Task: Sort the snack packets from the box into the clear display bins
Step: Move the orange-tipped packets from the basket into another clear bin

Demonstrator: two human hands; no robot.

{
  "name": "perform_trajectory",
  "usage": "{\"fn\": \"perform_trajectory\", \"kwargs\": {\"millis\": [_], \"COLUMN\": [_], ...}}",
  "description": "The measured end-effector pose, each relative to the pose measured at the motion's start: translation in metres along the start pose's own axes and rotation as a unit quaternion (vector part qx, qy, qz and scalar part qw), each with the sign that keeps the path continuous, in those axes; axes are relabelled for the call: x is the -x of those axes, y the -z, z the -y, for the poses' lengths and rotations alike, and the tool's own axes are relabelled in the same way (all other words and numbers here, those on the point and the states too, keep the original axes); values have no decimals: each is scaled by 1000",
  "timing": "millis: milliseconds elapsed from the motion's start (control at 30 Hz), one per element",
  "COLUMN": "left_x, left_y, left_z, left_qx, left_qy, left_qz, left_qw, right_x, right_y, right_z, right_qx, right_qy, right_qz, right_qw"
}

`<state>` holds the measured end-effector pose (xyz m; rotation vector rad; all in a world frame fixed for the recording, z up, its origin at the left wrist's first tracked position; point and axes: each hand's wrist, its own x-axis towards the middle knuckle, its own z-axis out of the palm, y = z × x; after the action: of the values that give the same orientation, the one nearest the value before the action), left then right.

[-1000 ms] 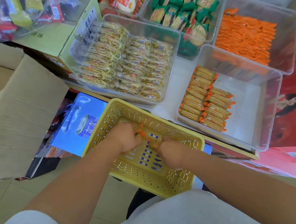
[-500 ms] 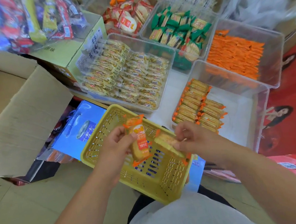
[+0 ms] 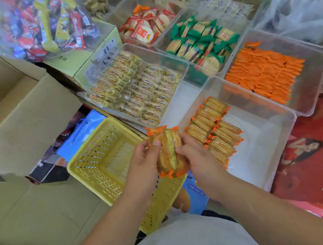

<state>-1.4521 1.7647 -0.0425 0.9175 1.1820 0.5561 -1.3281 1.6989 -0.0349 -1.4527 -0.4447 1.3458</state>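
Snack packets with orange crimped ends, a small stack of cracker sandwiches, are held upright between both hands above the right edge of the yellow basket. The left hand grips the stack from the left, its thumb and fingers curled round it. The right hand pinches it from the right side. The stack looks like three or four packets, though blur makes the count uncertain. Just beside the hands, to the right, a clear bin stands on the counter, with matching packets laid in two rows along its left wall. Behind it, a second clear bin holds flat orange packets. An open cardboard box sits at the left.
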Motion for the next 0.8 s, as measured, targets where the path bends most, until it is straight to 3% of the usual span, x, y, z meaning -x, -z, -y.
{"fn": "perform_trajectory", "kwargs": {"millis": [167, 267, 433, 600, 800], "left_x": [5, 6, -2, -25, -50], "left_y": [-52, -78, -104, -115, -142], "left_z": [3, 4, 4, 4, 11], "left_qx": [-16, -13, -134, -151, -263], "left_qy": [-10, -6, -48, -3, -6], "left_qz": [-34, 9, 35, 80, 179], "left_qw": [999, 1000, 989, 985, 948], "right_x": [1, -1, -3, -12, -20], "right_y": [22, 35, 57, 78, 118], "right_z": [-5, -3, -3, -12, -9], "right_qx": [-44, -106, -124, -112, -204], "right_qy": [3, -14, -4, -16, -19], "right_qz": [20, 18, 6, 13, -14], "right_qw": [999, 994, 992, 994, 979]}}
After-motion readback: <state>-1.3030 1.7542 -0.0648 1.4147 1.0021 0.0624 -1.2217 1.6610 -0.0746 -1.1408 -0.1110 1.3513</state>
